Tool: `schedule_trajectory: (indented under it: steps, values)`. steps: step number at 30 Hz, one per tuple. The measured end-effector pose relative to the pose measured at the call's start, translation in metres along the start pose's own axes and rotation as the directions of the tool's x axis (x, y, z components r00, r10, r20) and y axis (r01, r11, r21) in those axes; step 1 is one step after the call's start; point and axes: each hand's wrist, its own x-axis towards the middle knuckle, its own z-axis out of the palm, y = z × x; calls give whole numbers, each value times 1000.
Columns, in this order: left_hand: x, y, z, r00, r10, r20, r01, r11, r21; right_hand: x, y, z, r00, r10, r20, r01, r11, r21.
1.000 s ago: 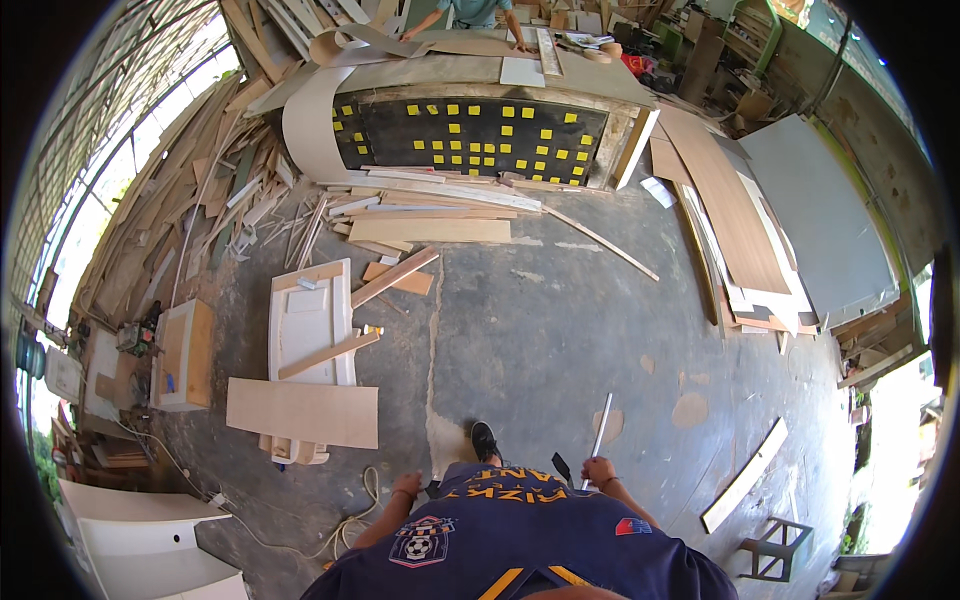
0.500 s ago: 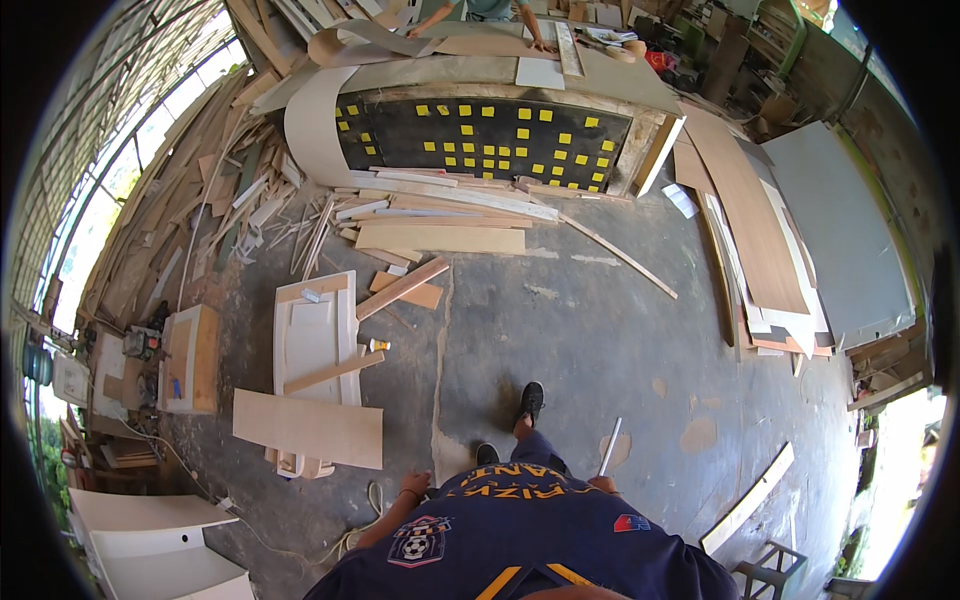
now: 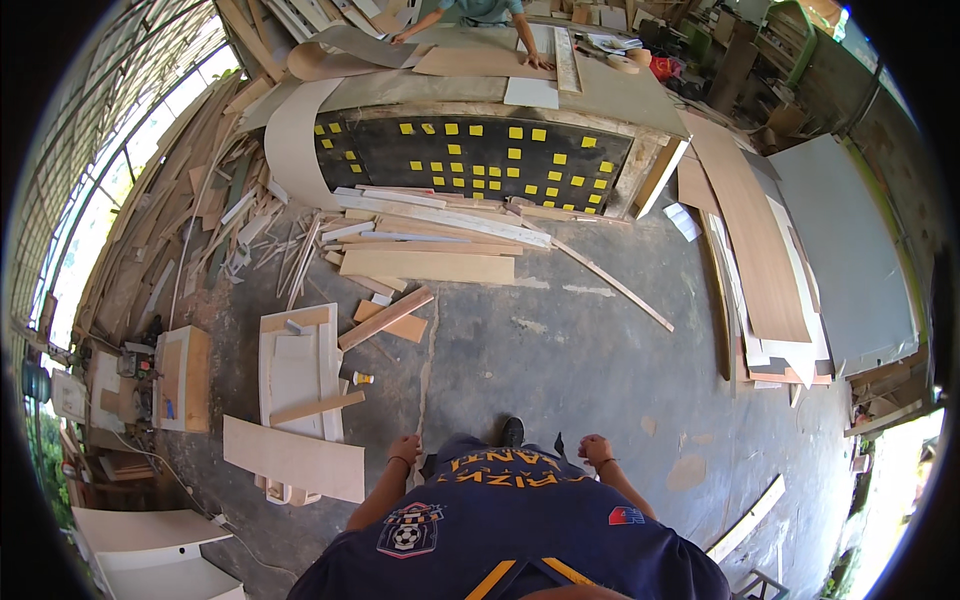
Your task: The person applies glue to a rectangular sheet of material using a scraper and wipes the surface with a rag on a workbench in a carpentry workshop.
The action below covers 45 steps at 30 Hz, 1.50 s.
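Observation:
My left hand (image 3: pixel 406 447) hangs low in front of my body with its fingers curled, and I make out nothing in it. On the other side, my right hand (image 3: pixel 597 449) is held with curled fingers; what it holds, if anything, is hidden. A small dark pointed thing (image 3: pixel 559 444) shows between that hand and my shirt, too little of it to name. One dark shoe (image 3: pixel 513 432) is on the grey floor ahead of me. Nearest my left hand lies a pale curved-edged board (image 3: pixel 295 458), resting across a white panel (image 3: pixel 292 365).
A workbench (image 3: pixel 600 160) with a dark front and yellow squares stands ahead; another person's hand (image 3: pixel 537 62) rests on its top. Planks (image 3: pixel 430 265) lie before it. Large sheets (image 3: pixel 750 240) lean at right; a board (image 3: pixel 745 520) lies near right. Scrap wood (image 3: pixel 150 190) fills the left.
Both my hands have come up and forward into fuller view. The white strip seen by my right hand is no longer visible. My feet have shifted, and the view has turned slightly.

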Motion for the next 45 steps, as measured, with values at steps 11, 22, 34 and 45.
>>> schedule_trajectory:
  steps: [11, 22, 34, 45]
  values:
    - [32, 9, -10, 944, 326, 48, -216, 503, 837, 80, -39, 7, 992, -21, 120, 73, 892, -445]
    - [154, 156, -37, 992, 113, -62, -37, 714, 700, 211, -167, 57, 859, -137, 493, 499, 6, -867]
    - [188, 438, 8, 958, 62, -279, -114, 978, -176, 44, -627, 172, 389, -921, 6, 914, 386, 123]
    - [330, 480, 66, 990, -60, -124, 37, 982, -186, 233, -883, 114, 522, -840, -149, 778, 397, 487]
